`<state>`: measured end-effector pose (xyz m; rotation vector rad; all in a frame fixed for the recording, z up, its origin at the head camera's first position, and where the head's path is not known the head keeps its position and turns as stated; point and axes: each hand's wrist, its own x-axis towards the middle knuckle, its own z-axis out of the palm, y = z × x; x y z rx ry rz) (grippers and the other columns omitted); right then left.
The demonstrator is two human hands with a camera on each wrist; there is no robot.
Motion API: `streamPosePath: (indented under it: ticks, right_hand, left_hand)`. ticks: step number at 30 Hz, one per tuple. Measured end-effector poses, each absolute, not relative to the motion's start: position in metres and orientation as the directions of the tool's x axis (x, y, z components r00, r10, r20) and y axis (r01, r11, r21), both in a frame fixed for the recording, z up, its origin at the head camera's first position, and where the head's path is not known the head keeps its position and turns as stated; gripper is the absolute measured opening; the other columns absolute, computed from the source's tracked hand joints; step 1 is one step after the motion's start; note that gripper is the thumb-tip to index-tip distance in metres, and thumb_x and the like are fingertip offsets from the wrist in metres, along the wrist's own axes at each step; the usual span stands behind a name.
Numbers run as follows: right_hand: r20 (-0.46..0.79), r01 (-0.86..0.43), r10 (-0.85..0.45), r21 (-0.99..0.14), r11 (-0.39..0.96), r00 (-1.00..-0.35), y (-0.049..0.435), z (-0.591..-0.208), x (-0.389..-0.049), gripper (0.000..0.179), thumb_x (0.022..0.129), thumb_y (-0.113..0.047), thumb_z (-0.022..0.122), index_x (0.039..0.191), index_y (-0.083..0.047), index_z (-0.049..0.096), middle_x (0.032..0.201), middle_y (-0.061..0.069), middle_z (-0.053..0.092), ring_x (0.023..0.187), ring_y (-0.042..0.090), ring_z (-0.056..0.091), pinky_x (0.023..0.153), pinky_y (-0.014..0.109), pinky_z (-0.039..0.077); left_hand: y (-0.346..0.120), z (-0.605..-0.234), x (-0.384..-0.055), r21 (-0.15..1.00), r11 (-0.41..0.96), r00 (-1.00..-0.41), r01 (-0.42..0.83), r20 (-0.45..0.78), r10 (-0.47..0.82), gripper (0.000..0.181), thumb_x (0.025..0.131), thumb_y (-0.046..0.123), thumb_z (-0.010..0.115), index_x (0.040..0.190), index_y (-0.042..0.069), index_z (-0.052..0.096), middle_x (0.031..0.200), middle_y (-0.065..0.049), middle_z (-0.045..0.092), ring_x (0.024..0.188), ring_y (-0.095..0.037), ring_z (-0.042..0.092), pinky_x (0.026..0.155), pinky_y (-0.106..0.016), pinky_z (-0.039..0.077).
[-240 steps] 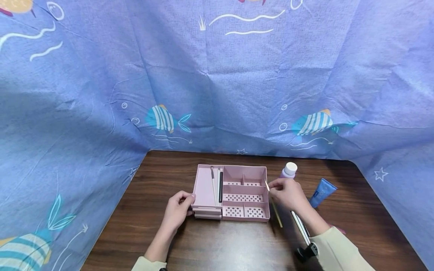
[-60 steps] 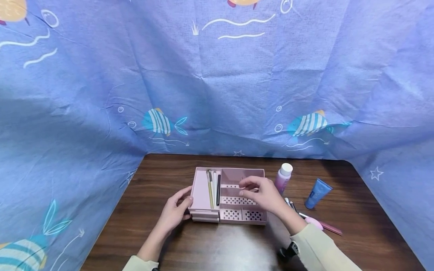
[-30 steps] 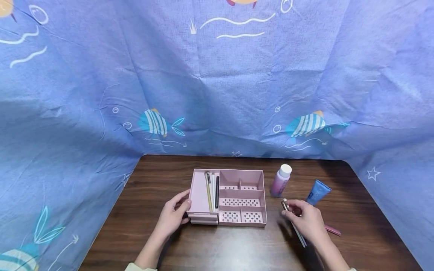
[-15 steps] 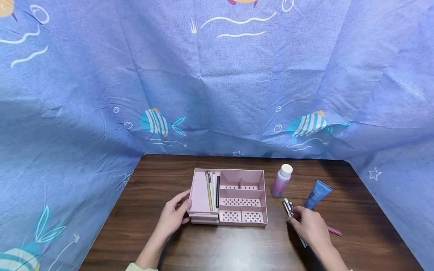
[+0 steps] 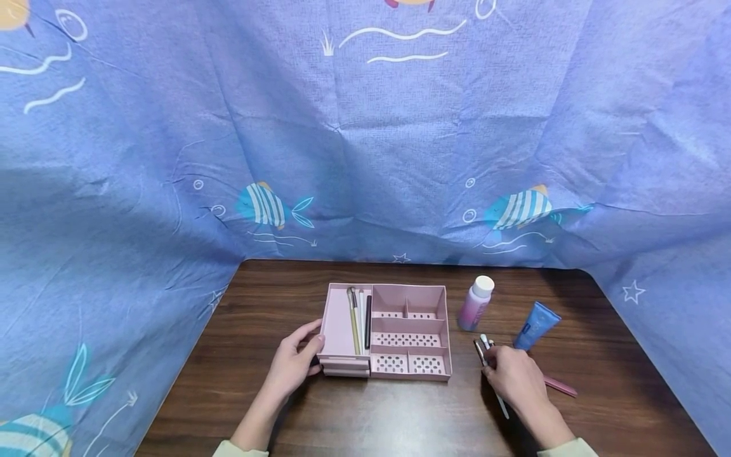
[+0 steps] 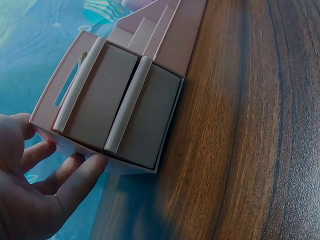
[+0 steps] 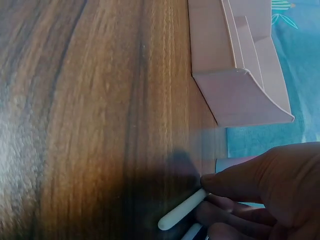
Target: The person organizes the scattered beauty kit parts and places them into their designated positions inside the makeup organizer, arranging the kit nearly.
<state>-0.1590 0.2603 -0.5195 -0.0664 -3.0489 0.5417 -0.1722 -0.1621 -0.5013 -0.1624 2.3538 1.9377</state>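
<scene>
A pink desk organizer (image 5: 408, 322) with two small drawers (image 6: 100, 95) at its front left stands on the table. My left hand (image 5: 295, 357) grips its left side, thumb at the top edge and fingers along the side wall. Several makeup brushes (image 5: 356, 322) and a black pencil-like stick (image 5: 368, 322) lie in its left tray. To the right of the organizer, my right hand (image 5: 516, 376) pinches a white-handled makeup brush (image 7: 182, 211) low over the table. Other brush heads (image 5: 478, 350) show beside its fingertips, their handles partly hidden under the hand.
Behind the right hand stands a purple bottle (image 5: 475, 304) with a white cap. A blue tube (image 5: 535, 325) stands to its right. A thin pink stick (image 5: 560, 385) lies partly behind the right hand. A patterned blue cloth (image 5: 365, 158) hangs behind the dark wooden table (image 5: 617, 393).
A yellow-handled brush has gone from beside the organizer into its left tray. My right hand has moved from above the organizer rightward to the brushes. The left hand stays at the organizer's side.
</scene>
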Motion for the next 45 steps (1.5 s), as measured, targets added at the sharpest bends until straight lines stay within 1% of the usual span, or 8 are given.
streamPosePath:
  ticks: [3,7,12,17,24,31,41,45]
  right_hand:
    - [0.019,0.042,0.051,-0.346,0.937,-0.999,0.261,-0.518,-0.16,0.018,0.078,-0.014,0.079,0.096,-0.012,0.079,0.082,0.011,0.074,0.069,0.033,0.069,0.05,0.048,0.047]
    - [0.012,0.049,0.057,-0.348,0.936,-0.998,0.261,-0.517,-0.16,0.016,0.078,-0.014,0.079,0.094,-0.012,0.079,0.084,0.013,0.075,0.071,0.035,0.07,0.05,0.048,0.048]
    - [0.001,0.058,0.062,-0.348,0.936,-0.998,0.262,-0.516,-0.161,0.011,0.078,-0.014,0.079,0.089,-0.013,0.077,0.082,0.013,0.073,0.069,0.034,0.068,0.05,0.048,0.047]
    - [-0.006,0.071,0.074,-0.356,0.932,-0.997,0.263,-0.517,-0.16,0.011,0.078,-0.015,0.078,0.089,-0.014,0.077,0.082,0.012,0.074,0.07,0.034,0.069,0.051,0.048,0.047]
    - [-0.002,0.072,0.076,-0.362,0.929,-0.997,0.266,-0.516,-0.159,0.012,0.076,-0.014,0.074,0.087,-0.016,0.076,0.079,0.007,0.072,0.068,0.028,0.066,0.049,0.043,0.045]
    - [0.012,0.064,0.075,-0.383,0.921,-0.997,0.268,-0.513,-0.159,0.012,0.076,-0.015,0.076,0.088,-0.016,0.077,0.078,0.003,0.072,0.067,0.023,0.063,0.052,0.042,0.047]
    - [0.039,0.038,0.059,-0.41,0.911,-0.997,0.266,-0.505,-0.163,0.012,0.079,-0.015,0.076,0.091,-0.014,0.078,0.078,0.0,0.073,0.071,0.024,0.067,0.055,0.043,0.049]
    - [0.051,0.029,0.057,-0.439,0.898,-0.997,0.263,-0.501,-0.164,0.01,0.08,-0.016,0.076,0.089,-0.014,0.078,0.077,-0.002,0.073,0.07,0.02,0.066,0.056,0.04,0.049]
  left_hand:
    - [-0.162,-0.502,-0.172,0.973,0.19,-0.991,-0.131,-0.128,-0.025,0.042,0.103,0.018,0.063,0.144,0.011,0.059,0.117,-0.018,0.06,0.094,-0.02,0.065,0.071,-0.043,0.066]
    - [-0.161,-0.503,-0.172,0.973,0.193,-0.992,-0.13,-0.126,-0.03,0.043,0.102,0.018,0.063,0.144,0.01,0.059,0.117,-0.017,0.06,0.094,-0.021,0.065,0.071,-0.044,0.066]
    - [-0.161,-0.504,-0.172,0.971,0.194,-0.99,-0.138,-0.134,-0.034,0.043,0.102,0.018,0.064,0.144,0.012,0.06,0.118,-0.017,0.06,0.094,-0.021,0.065,0.071,-0.044,0.066]
    - [-0.161,-0.505,-0.171,0.97,0.197,-0.99,-0.143,-0.139,-0.036,0.043,0.102,0.018,0.064,0.144,0.012,0.059,0.119,-0.017,0.06,0.095,-0.021,0.065,0.071,-0.044,0.066]
    - [-0.16,-0.503,-0.17,0.973,0.184,-0.991,-0.136,-0.133,-0.029,0.043,0.102,0.018,0.064,0.144,0.011,0.06,0.118,-0.017,0.06,0.093,-0.02,0.065,0.071,-0.043,0.066]
    - [-0.16,-0.501,-0.17,0.973,0.186,-0.99,-0.139,-0.137,-0.024,0.043,0.102,0.018,0.064,0.144,0.011,0.059,0.117,-0.017,0.06,0.094,-0.02,0.065,0.072,-0.043,0.066]
    - [-0.161,-0.502,-0.171,0.974,0.175,-0.989,-0.146,-0.143,-0.034,0.043,0.102,0.018,0.064,0.144,0.011,0.059,0.118,-0.018,0.06,0.096,-0.021,0.066,0.073,-0.045,0.066]
    - [-0.161,-0.503,-0.172,0.973,0.176,-0.989,-0.146,-0.142,-0.035,0.043,0.102,0.018,0.063,0.144,0.011,0.059,0.118,-0.018,0.06,0.096,-0.021,0.066,0.074,-0.044,0.066]
